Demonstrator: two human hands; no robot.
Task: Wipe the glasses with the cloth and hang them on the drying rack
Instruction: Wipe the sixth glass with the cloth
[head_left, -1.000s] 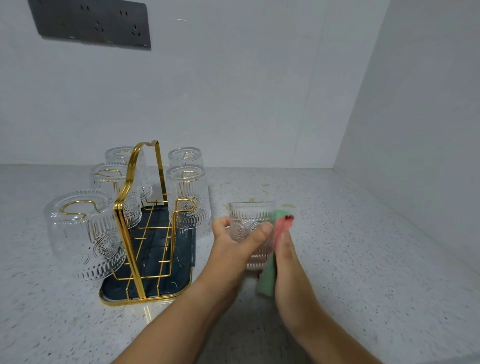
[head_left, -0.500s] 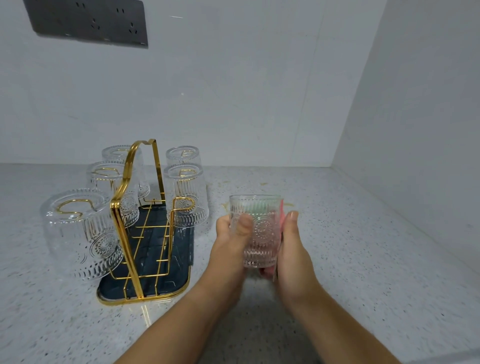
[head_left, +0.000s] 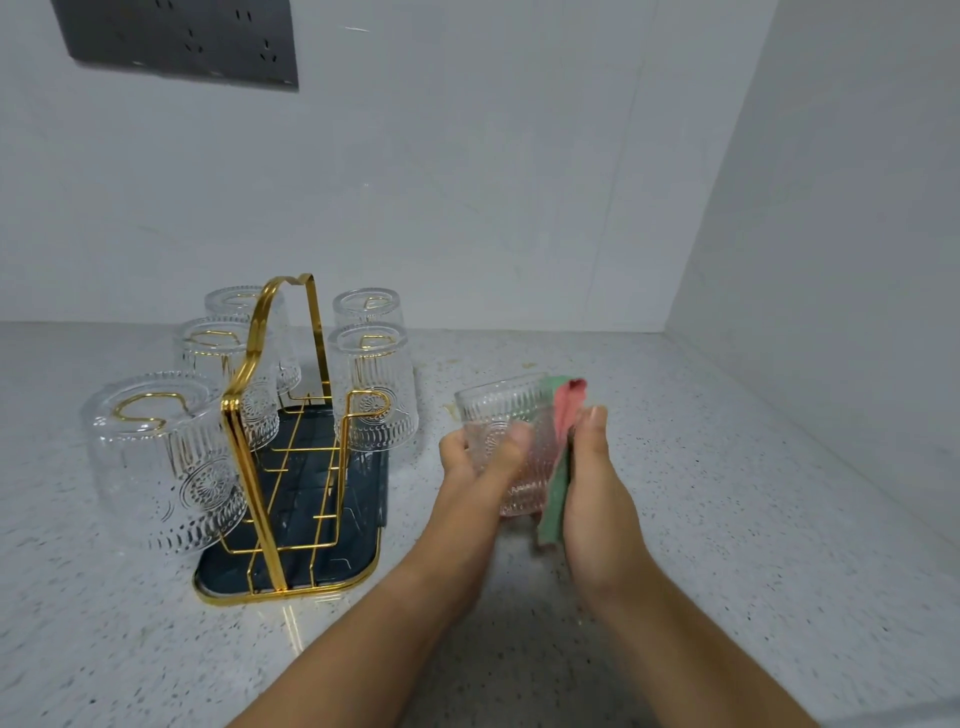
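Glass (head_left: 501, 410) is upright, a bit tilted, held just right of the drying rack (head_left: 244, 415), seemingly clear of the worktop (head_left: 727, 519). L hand (head_left: 475, 467) grasps it w/ fingers wrapped round the back and thumb across the front, mid-body. R hand (head_left: 597, 483) grasps the cloth (head_left: 557, 493) & presses it on the glass's right side, thumb up alongside. Pink end pokes out above, green end hangs below.

Handling, my read: ribbed pressed glass, stiff, fairly light but breakable, prob damp so slippery. The ribs give some purchase. Best held round the body w/ the whole hand, not by the rim. Cloth is soft, limp, folds on itself. To hang, the glass must go mouth-down over a peg. The front-right peg (head_left: 370, 402) looks free; 5 hung glasses (head_left: 156, 447) fill the rest.

Hard to see: R hand's other fingers sit behind the cloth, so how they curl is unclear. Glass base is hidden by L hand & cloth. Clear glass on pale worktop blurs the edges, so can't tell if it's wet or dry inside. Both arms are cut off at frame bottom.
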